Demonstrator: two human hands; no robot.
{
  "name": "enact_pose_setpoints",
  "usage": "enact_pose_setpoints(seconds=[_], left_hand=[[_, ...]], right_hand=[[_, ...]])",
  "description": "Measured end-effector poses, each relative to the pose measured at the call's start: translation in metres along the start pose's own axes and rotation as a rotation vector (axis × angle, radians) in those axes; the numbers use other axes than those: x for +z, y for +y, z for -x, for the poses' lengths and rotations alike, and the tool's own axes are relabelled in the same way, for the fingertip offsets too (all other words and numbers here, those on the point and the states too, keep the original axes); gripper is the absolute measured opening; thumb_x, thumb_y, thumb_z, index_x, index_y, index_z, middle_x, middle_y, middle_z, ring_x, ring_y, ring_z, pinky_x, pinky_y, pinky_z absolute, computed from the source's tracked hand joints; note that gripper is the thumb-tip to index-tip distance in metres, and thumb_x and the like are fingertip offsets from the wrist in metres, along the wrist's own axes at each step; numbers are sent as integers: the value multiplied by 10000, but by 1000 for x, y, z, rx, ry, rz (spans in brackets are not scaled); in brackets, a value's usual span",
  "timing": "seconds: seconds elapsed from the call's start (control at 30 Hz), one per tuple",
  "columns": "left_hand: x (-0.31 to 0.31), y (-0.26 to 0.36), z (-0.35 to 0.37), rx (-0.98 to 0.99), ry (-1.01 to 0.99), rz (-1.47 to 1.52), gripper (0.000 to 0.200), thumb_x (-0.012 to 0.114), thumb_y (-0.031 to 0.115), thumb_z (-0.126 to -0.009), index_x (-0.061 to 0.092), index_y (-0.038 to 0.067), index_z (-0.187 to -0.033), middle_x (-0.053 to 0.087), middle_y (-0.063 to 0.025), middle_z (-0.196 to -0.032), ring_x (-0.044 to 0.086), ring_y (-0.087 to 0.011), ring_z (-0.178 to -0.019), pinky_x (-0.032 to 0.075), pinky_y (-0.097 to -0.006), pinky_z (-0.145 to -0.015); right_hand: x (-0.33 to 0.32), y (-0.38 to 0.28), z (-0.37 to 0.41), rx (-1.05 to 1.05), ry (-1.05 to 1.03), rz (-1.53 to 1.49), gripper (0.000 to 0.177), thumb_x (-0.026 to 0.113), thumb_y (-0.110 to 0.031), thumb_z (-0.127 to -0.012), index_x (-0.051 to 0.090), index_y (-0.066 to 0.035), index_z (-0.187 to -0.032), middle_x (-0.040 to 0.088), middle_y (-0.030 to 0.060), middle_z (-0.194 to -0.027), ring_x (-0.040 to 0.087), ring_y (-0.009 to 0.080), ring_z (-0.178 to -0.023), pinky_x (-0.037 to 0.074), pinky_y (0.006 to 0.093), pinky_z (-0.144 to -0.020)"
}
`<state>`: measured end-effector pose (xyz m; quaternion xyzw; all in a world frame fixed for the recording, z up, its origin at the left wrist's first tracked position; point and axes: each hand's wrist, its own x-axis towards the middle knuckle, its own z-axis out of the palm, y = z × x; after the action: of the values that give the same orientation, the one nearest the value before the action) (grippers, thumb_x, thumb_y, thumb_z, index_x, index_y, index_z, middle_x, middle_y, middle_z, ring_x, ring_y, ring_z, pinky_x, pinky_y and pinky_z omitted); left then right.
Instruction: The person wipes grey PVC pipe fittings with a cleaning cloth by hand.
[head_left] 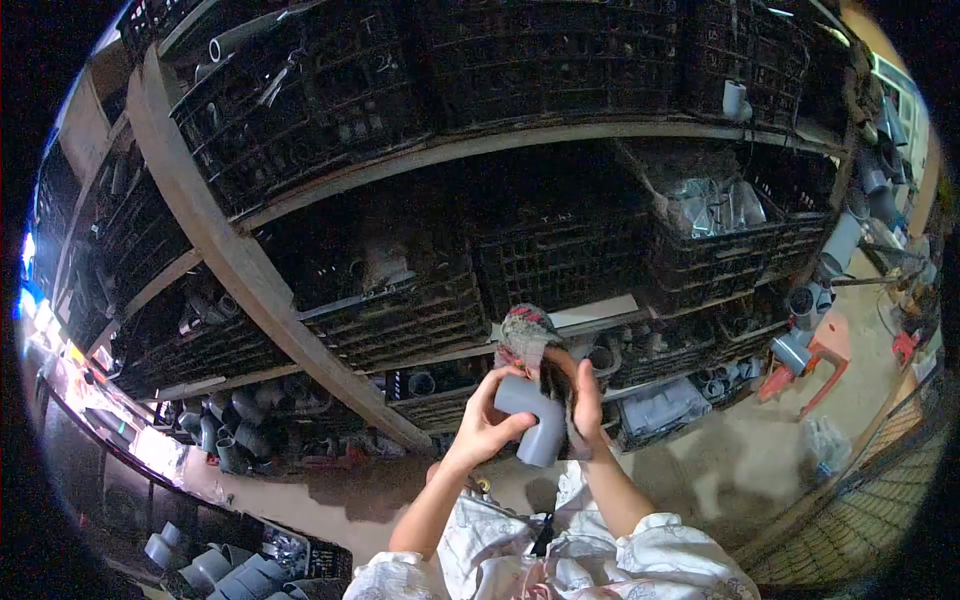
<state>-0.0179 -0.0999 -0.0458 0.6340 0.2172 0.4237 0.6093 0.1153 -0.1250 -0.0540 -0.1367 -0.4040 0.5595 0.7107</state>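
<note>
My left hand (pixel 482 425) grips a grey plastic pipe elbow (pixel 541 428) in front of my body, its thumb across the near side. The elbow's lower end points down toward my lap. Against its far and right side bunches a dark, patterned rag (pixel 528 332) with red and grey patches. My right hand (pixel 588 405) holds the rag from the right, thumb pointing up; the rag partly hides its other fingers.
Wooden shelves (pixel 215 235) with black plastic crates (pixel 570 255) rise ahead. Clear plastic bags (pixel 715 205) fill one crate at right. More grey fittings (pixel 235 575) lie at lower left. A red plastic stool (pixel 825 355) and a grey fitting (pixel 790 352) are on the right.
</note>
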Motion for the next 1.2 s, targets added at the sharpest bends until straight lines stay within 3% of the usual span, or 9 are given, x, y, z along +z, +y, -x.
enact_pose_setpoints(seconds=[0.2,0.27,0.4,0.6,0.73,0.8,0.93,1.0,1.2], left_hand=[[5,0,-9,172,241,28,475,652,89,-676,394,50,-1073,494,-30,-920,475,-122,-853,391,-247,-761],[2,-1,-2,66,174,54,472,642,77,-680,386,51,-1075,486,-32,-934,477,-120,-852,399,-244,-751],[1,-10,1,108,67,134,601,721,104,-628,357,51,-1102,459,-32,-975,472,-111,-870,424,-227,-701],[5,-3,-12,221,289,27,539,683,251,-651,386,49,-1054,465,-27,-899,466,-98,-816,395,-230,-713],[-5,-5,-8,68,-10,-149,566,691,180,-642,368,50,-1089,458,-31,-934,467,-94,-820,409,-238,-700],[-1,-2,-4,-78,-2,-38,587,704,153,-627,366,54,-1097,461,-36,-950,468,-96,-827,413,-241,-701],[-4,-3,-5,26,42,-49,570,697,178,-639,368,56,-1089,465,-41,-957,473,-103,-826,416,-234,-699],[-2,0,-10,216,114,-140,555,686,191,-653,364,56,-1084,468,-42,-951,477,-107,-821,419,-234,-698],[7,-15,-6,213,309,-49,468,634,98,-697,344,64,-1063,453,-49,-923,484,-118,-815,437,-243,-688]], right_hand=[[12,19,2,-363,146,564,527,240,-377,-880,414,60,-1117,452,146,-1122,406,227,-1076,249,303,-940],[4,9,-1,-251,15,239,550,231,-403,-874,444,56,-1090,462,141,-1114,419,223,-1062,263,303,-930],[9,-11,-9,-126,-111,247,629,265,-498,-843,469,56,-1059,487,133,-1086,441,193,-1032,291,286,-905],[11,19,1,-226,157,367,601,319,-449,-848,349,53,-1176,411,132,-1174,363,205,-1114,227,301,-955],[-6,11,-2,-104,87,263,600,251,-473,-854,400,34,-1140,440,123,-1150,400,196,-1075,265,314,-936],[-6,5,-6,-33,49,26,601,247,-477,-854,431,36,-1104,476,120,-1107,434,199,-1039,296,319,-916],[-8,15,0,-54,106,139,562,263,-446,-860,446,36,-1084,490,118,-1089,455,198,-1009,315,317,-899],[-4,27,5,-161,246,219,431,286,-314,-880,465,35,-1057,491,103,-1072,455,174,-983,306,275,-879],[4,23,-1,-340,672,226,337,313,-290,-866,488,-20,-765,497,49,-765,441,124,-716,332,242,-685]])
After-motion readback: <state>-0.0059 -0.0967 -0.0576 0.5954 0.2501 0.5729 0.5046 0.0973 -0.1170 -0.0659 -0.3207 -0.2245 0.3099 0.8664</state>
